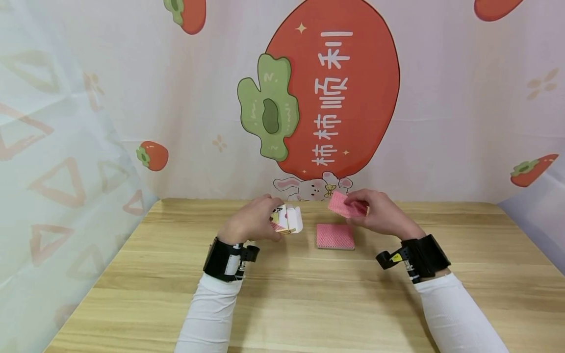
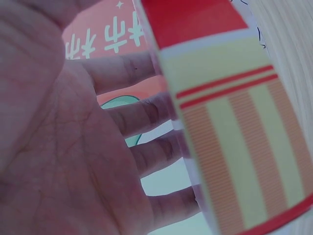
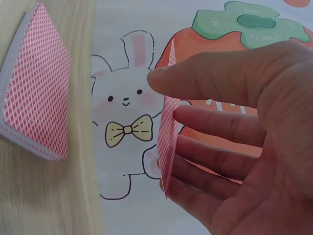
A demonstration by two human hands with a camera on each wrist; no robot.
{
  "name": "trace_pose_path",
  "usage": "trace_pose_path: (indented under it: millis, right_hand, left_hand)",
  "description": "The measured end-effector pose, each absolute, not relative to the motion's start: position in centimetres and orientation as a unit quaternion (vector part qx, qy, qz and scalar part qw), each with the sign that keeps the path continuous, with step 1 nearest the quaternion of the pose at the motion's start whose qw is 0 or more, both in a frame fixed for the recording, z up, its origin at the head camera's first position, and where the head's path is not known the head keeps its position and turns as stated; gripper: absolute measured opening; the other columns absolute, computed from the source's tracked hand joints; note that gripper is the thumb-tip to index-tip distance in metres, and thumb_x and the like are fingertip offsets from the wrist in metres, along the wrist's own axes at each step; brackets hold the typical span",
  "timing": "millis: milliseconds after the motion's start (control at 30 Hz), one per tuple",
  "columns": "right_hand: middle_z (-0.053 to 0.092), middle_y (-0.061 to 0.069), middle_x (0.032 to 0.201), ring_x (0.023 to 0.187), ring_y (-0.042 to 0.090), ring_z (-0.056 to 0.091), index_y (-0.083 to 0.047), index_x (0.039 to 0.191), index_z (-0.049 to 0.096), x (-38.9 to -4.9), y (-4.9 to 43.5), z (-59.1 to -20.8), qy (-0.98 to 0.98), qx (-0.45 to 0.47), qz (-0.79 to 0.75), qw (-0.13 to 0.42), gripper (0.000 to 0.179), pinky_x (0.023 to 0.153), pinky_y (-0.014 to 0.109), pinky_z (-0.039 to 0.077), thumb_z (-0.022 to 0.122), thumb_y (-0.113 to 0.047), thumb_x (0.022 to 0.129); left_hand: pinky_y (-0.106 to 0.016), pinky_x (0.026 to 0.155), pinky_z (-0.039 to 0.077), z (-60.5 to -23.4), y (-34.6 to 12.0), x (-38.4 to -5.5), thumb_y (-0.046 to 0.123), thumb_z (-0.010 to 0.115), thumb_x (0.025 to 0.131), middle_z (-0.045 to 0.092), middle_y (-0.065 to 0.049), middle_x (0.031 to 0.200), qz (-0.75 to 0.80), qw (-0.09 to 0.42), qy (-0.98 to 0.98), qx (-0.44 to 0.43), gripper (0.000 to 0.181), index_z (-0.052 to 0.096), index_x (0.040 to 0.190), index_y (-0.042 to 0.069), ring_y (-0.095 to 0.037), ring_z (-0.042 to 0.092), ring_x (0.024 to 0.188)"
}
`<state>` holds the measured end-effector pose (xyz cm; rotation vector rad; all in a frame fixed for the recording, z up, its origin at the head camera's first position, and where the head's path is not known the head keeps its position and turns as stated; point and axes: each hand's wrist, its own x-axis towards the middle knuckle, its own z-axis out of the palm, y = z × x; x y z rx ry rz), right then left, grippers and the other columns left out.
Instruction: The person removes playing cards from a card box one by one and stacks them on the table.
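Pale wood-grain tabletop [image 1: 309, 304], neat stack of red-and-white patterned cards [image 1: 335, 236] lying flat toward its far edge

I hold a card [image 1: 338, 204] of thin, smooth-looking paper and a box [image 2: 232, 127] of printed cardboard. The table [image 1: 313, 299] looks like smooth grained wood, the backdrop [image 1: 212, 93] like creased cloth.

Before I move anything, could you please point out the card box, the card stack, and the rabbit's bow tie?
Card box [image 2: 234, 127]: left wrist view, striped panel.
Card stack [image 1: 335, 236]: head view, patterned top.
Bow tie [image 3: 128, 129]: right wrist view, central knot.
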<state>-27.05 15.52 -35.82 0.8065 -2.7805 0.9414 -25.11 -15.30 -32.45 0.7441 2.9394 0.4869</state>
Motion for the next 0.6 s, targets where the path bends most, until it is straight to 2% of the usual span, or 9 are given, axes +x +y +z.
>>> trace_pose_path:
  millis: [133,233,600]
  right_hand:
    - [0.058,0.008,0.113,0.090,0.022,0.051,-0.008,0.106,0.065,-27.2,15.8,-36.1,-0.911,0.278,0.299,0.052,0.038,0.074,0.034,0.042,0.075,-0.019,0.071]
    - [0.057,0.009,0.119,0.092,0.021,0.053,-0.008,0.107,0.066,-27.3,15.8,-36.4,-0.909,0.288,0.299,0.041,0.037,0.075,0.033,0.044,0.075,-0.019,0.072]
    - [0.057,0.002,0.117,0.097,0.019,0.052,-0.016,0.105,0.067,-27.4,14.9,-37.5,-0.907,0.307,0.289,-0.013,0.036,0.078,0.033,0.044,0.076,-0.022,0.071]
  left_hand:
    - [-0.026,0.069,0.040,-32.5,-15.4,-25.2,0.024,0.076,0.058,0.050,0.002,0.090,0.159,0.039,0.958,0.237,0.063,0.054,0.115,0.012,-0.014,0.048,0.082]
    - [-0.026,0.069,0.041,-32.6,-15.4,-25.3,0.024,0.076,0.058,0.050,0.002,0.090,0.159,0.039,0.958,0.237,0.062,0.054,0.115,0.012,-0.014,0.048,0.082]
    - [-0.025,0.069,0.041,-32.5,-15.1,-25.2,0.023,0.075,0.058,0.050,0.003,0.091,0.153,0.038,0.958,0.240,0.061,0.054,0.114,0.013,-0.014,0.048,0.081]
